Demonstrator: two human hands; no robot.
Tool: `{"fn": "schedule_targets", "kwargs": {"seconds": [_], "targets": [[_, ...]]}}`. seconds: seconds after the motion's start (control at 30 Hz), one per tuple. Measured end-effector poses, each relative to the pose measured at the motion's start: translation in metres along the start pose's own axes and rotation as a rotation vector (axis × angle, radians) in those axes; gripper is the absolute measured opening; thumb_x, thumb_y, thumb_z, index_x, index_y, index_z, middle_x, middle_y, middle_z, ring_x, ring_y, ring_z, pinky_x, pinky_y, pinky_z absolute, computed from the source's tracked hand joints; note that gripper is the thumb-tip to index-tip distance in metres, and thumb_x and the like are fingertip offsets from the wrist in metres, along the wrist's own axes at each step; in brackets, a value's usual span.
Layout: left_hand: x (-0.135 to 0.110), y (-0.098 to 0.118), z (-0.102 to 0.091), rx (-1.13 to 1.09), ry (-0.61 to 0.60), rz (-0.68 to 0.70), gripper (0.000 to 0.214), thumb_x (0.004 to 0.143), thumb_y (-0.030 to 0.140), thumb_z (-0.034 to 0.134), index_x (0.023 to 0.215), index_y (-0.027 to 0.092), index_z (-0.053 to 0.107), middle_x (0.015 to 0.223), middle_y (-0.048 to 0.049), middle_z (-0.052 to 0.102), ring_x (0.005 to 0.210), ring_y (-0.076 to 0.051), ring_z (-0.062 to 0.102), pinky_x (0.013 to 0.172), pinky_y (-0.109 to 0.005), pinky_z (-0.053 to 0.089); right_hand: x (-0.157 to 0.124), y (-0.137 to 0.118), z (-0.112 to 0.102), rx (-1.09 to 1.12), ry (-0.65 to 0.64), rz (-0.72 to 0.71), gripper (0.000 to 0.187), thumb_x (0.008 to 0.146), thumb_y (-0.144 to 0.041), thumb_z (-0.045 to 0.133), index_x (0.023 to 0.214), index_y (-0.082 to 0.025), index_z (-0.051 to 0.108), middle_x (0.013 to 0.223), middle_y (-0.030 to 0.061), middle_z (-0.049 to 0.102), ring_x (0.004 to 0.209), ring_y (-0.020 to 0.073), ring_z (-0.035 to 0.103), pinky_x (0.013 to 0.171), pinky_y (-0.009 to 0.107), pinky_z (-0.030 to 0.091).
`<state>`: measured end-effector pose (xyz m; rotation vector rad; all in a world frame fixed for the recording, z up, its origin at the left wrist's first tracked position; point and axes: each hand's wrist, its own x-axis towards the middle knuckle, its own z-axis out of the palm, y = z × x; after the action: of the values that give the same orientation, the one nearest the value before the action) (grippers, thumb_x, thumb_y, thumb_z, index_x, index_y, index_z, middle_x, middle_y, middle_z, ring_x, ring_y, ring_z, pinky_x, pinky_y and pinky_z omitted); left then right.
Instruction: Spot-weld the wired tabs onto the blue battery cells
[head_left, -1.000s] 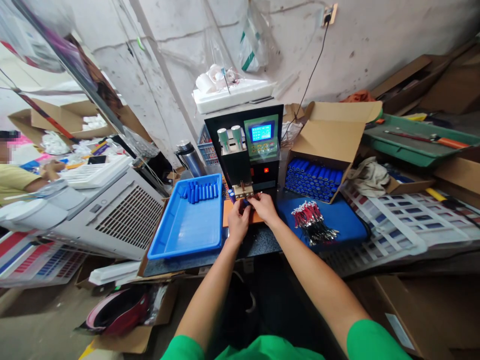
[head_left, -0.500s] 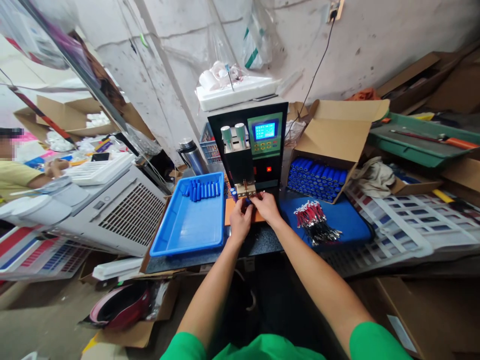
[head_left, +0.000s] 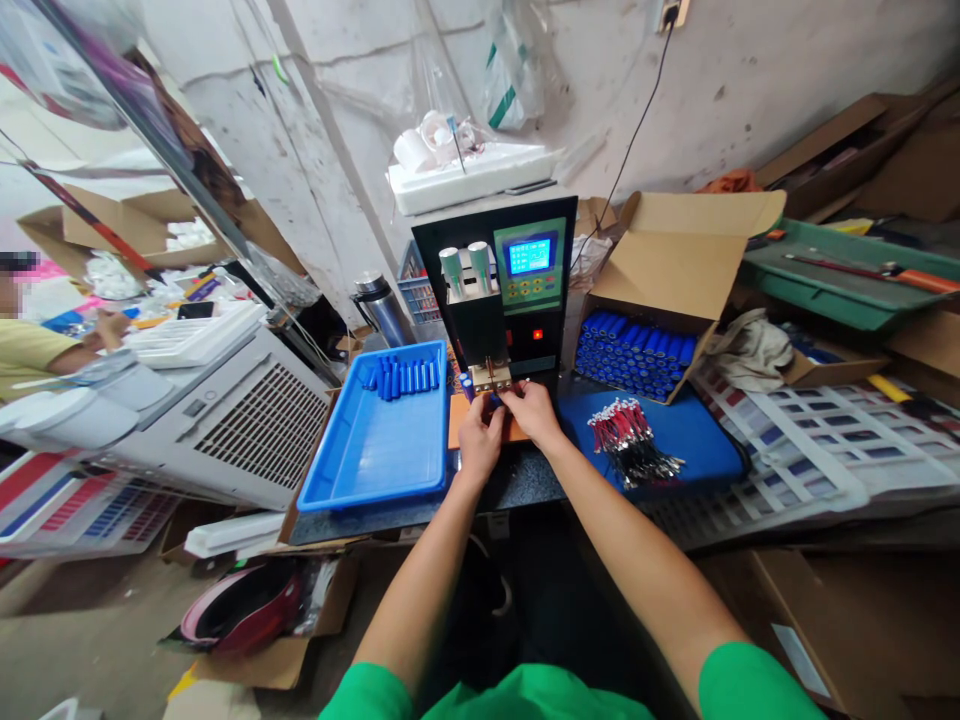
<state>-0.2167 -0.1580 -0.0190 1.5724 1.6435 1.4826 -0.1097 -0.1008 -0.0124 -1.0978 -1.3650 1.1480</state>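
Both hands meet at the front of a black spot welder (head_left: 540, 345), right under its electrodes (head_left: 491, 374). My left hand (head_left: 481, 436) is closed, thumb and fingers pinching a blue battery cell (head_left: 495, 401) that is mostly hidden. Another blue cell (head_left: 466, 387) pokes up just beyond the left fingertips. From the right, my right hand (head_left: 531, 410) is closed in a pinch at the electrode tips; what its fingers hold is too small and covered to make out. An orange pad (head_left: 457, 415) lies beneath the hands.
Left of the hands, a blue tray (head_left: 375, 470) contains a row of blue cells. At right are a cardboard box (head_left: 660, 270) of blue cells and red-black wire leads (head_left: 630, 440) on a blue case (head_left: 705, 450). A thermos (head_left: 386, 310) stands behind the tray. A co-worker's arm (head_left: 45, 345) shows far left.
The camera view has shifted very slightly. Both hands stay at the electrodes in nearly the same pose.
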Motion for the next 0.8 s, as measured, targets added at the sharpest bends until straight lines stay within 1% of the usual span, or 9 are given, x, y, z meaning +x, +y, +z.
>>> {"fn": "schedule_targets", "kwargs": {"seconds": [0.13,0.27,0.4,0.5,0.6,0.8], "targets": [[0.000,0.001,0.000,0.015,-0.002,0.010,0.030,0.089,0.029,0.059,0.116,0.018,0.064,0.102,-0.0056,0.072,0.091,-0.020,0.068,0.084,-0.030,0.052,0.001,0.002,0.000,-0.025,0.001,0.016,0.024,0.075,-0.041,0.063,0.072,-0.018,0.066,0.070,0.0035,0.069,0.068,0.0201,0.062,0.061,0.027,0.044],[0.000,0.000,0.000,0.020,-0.002,0.017,0.029,0.089,0.029,0.059,0.115,0.018,0.064,0.100,-0.0054,0.072,0.089,-0.019,0.068,0.083,-0.029,0.052,0.002,0.004,0.001,0.000,-0.002,0.017,0.023,0.075,-0.040,0.064,0.071,-0.018,0.066,0.072,0.0043,0.069,0.069,0.0206,0.063,0.062,0.028,0.045],[0.000,0.000,0.000,0.019,-0.002,0.024,0.028,0.089,0.029,0.059,0.115,0.019,0.064,0.103,-0.0055,0.072,0.093,-0.020,0.068,0.085,-0.030,0.052,0.002,0.003,-0.001,0.035,-0.017,0.016,0.026,0.075,-0.043,0.065,0.071,-0.018,0.064,0.073,0.0051,0.069,0.071,0.0214,0.063,0.062,0.028,0.047],[0.000,-0.001,0.000,0.000,-0.008,0.020,0.028,0.089,0.029,0.059,0.116,0.019,0.063,0.104,-0.0056,0.072,0.095,-0.020,0.069,0.087,-0.031,0.052,-0.003,0.003,-0.007,0.078,-0.053,-0.014,0.026,0.075,-0.045,0.065,0.075,-0.019,0.063,0.074,0.0052,0.068,0.073,0.0216,0.063,0.064,0.029,0.048],[0.001,-0.002,0.000,-0.014,-0.006,0.017,0.028,0.088,0.028,0.060,0.114,0.019,0.064,0.101,-0.0057,0.073,0.093,-0.020,0.069,0.088,-0.032,0.052,-0.010,0.004,-0.015,0.048,-0.060,-0.046,0.025,0.073,-0.045,0.066,0.078,-0.020,0.062,0.073,0.0042,0.067,0.074,0.0213,0.063,0.064,0.029,0.049],[0.002,-0.003,0.001,0.016,0.026,0.028,0.028,0.087,0.027,0.062,0.113,0.019,0.064,0.098,-0.0063,0.073,0.090,-0.021,0.070,0.083,-0.033,0.054,-0.018,0.006,-0.023,-0.025,-0.104,-0.066,0.025,0.070,-0.045,0.064,0.069,-0.021,0.058,0.062,0.0014,0.060,0.065,0.0195,0.059,0.059,0.029,0.045]]}}
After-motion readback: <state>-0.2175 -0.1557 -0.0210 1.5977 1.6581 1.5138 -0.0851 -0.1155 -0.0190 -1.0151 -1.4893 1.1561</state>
